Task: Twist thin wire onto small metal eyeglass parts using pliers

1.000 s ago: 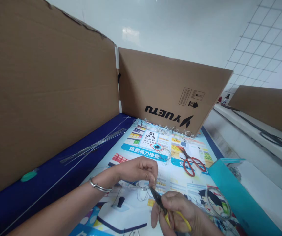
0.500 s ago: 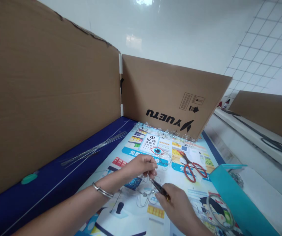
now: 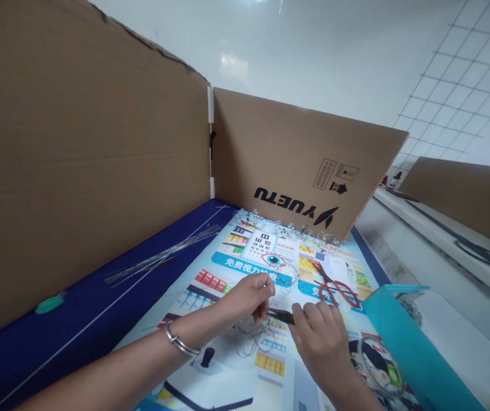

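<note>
My left hand [image 3: 251, 299], with a silver bangle at the wrist, is closed in a pinch on thin wire over the printed mat. Loose loops of fine wire [image 3: 253, 342] hang and lie below its fingers. In my right hand [image 3: 324, 337] is a pair of dark-jawed pliers [image 3: 282, 315], the fist wrapped over the handles. The pliers' tips point left and reach close to the left fingertips; whether they grip the wire cannot be made out. Just beyond the hands, red-handled scissors [image 3: 339, 292] lie on the mat.
Cardboard panels [image 3: 304, 154] stand at the left and back. Twisted wire pieces [image 3: 287, 228] line the back panel's foot. Straight wires [image 3: 163, 257] and a green object [image 3: 49, 304] lie on blue cloth at left. A teal box [image 3: 420, 348] and clear coil [image 3: 402, 377] are at right.
My right hand has turned knuckles-up and moved slightly up and right, so the pliers now lie nearly level. The left hand stays pinched, its wrist a little turned.
</note>
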The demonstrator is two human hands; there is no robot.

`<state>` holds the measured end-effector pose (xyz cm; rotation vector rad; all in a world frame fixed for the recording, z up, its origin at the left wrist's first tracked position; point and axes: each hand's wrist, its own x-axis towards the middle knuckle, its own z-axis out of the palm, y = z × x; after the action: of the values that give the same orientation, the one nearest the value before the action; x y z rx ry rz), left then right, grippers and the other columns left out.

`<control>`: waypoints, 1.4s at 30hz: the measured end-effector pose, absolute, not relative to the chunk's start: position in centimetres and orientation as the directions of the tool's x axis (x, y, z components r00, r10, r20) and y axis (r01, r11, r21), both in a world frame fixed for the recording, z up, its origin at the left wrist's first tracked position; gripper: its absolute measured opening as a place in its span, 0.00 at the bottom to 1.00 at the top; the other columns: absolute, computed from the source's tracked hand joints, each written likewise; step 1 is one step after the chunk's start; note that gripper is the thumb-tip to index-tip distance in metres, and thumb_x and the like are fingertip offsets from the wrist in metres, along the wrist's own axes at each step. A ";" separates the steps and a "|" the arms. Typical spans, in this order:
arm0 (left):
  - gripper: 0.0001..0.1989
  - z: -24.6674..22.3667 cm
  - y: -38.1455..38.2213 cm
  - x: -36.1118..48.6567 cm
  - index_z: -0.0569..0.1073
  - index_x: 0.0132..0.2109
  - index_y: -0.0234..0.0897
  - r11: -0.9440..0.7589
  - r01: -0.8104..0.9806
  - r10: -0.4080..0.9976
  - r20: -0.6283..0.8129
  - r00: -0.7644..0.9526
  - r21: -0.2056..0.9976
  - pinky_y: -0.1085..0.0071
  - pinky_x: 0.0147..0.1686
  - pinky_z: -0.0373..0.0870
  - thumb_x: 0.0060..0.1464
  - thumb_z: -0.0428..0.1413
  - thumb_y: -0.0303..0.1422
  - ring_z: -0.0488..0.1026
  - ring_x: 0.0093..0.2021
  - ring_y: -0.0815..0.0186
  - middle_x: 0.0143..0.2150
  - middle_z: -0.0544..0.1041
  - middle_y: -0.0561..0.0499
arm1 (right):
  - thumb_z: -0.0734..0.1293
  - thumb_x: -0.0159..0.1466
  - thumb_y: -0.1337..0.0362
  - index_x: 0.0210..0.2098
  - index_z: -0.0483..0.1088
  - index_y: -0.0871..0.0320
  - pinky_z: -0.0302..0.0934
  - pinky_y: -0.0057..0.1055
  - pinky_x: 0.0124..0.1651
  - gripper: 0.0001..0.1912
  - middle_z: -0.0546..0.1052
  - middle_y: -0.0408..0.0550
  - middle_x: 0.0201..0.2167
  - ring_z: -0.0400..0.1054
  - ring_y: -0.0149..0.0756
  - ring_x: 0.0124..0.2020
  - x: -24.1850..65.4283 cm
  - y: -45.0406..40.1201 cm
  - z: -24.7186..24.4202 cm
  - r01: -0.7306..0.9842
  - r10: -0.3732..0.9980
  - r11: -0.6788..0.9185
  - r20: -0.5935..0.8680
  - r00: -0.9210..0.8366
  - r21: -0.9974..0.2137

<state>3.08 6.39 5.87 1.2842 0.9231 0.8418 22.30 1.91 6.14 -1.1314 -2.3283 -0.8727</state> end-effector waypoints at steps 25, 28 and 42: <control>0.05 4.9 6.3 3.2 0.65 0.33 0.35 0.207 -0.029 0.859 -0.168 0.483 0.978 0.81 0.11 0.56 0.50 0.47 0.31 0.65 0.11 0.71 0.15 0.71 0.54 | 0.64 0.58 0.67 0.43 0.67 0.60 0.49 0.39 0.36 0.13 0.67 0.48 0.28 0.57 0.39 0.32 22.6 2.0 5.6 0.775 0.550 0.498 0.548 -0.630 0.391; 0.05 5.0 6.3 3.2 0.65 0.33 0.35 0.211 -0.034 0.857 -0.168 0.487 0.977 0.81 0.11 0.56 0.50 0.47 0.31 0.65 0.11 0.71 0.15 0.70 0.54 | 0.64 0.58 0.67 0.43 0.67 0.60 0.49 0.39 0.35 0.13 0.67 0.48 0.28 0.57 0.38 0.32 22.7 2.0 5.5 0.772 0.545 0.502 0.552 -0.632 0.389; 0.10 4.4 6.5 3.1 0.66 0.32 0.33 0.221 -0.035 0.845 -0.173 0.506 0.975 0.80 0.12 0.56 0.51 0.49 0.38 0.64 0.12 0.72 0.17 0.70 0.54 | 0.62 0.59 0.70 0.44 0.67 0.59 0.49 0.39 0.37 0.13 0.68 0.49 0.30 0.58 0.37 0.33 22.7 2.0 5.5 0.759 0.485 0.511 0.593 -0.643 0.404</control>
<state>3.14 6.47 4.44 1.1984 0.8491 0.7219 22.74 1.99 5.47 -1.0256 -2.3504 -0.9180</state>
